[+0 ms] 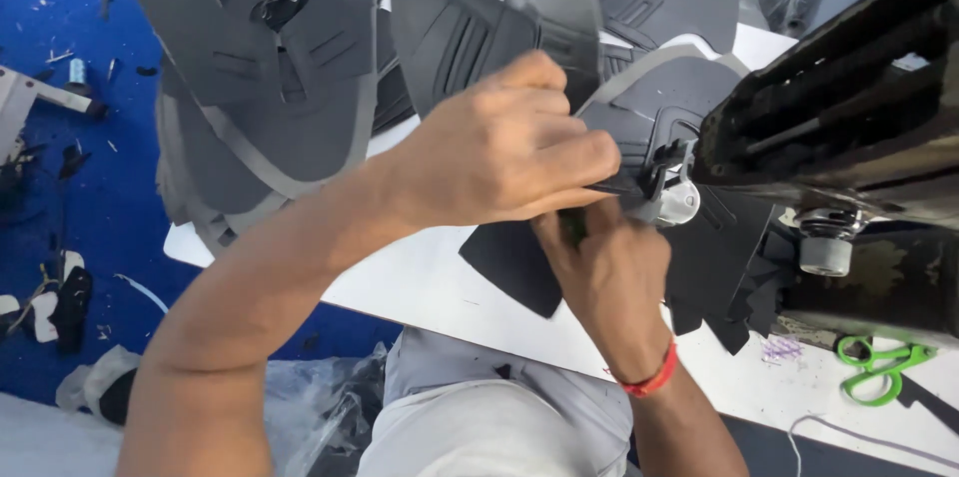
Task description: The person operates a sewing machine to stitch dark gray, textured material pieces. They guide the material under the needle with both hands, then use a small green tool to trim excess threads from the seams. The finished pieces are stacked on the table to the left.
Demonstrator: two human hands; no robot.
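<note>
Black cut piece (479, 12) of shoe upper sits in the upper centre of the frame, raised above the white table (420, 282); the left hand (499, 152) is clamped on its lower edge, fingers closed together, just beside the presser foot (671, 187) of the sewing machine (849, 127) at the right; the right hand (604, 272) is below it, touching the material, but I cannot tell its grip; a stack of black pieces (265, 87) lies at upper left; green scissors (879, 367) lie at lower right.
</note>
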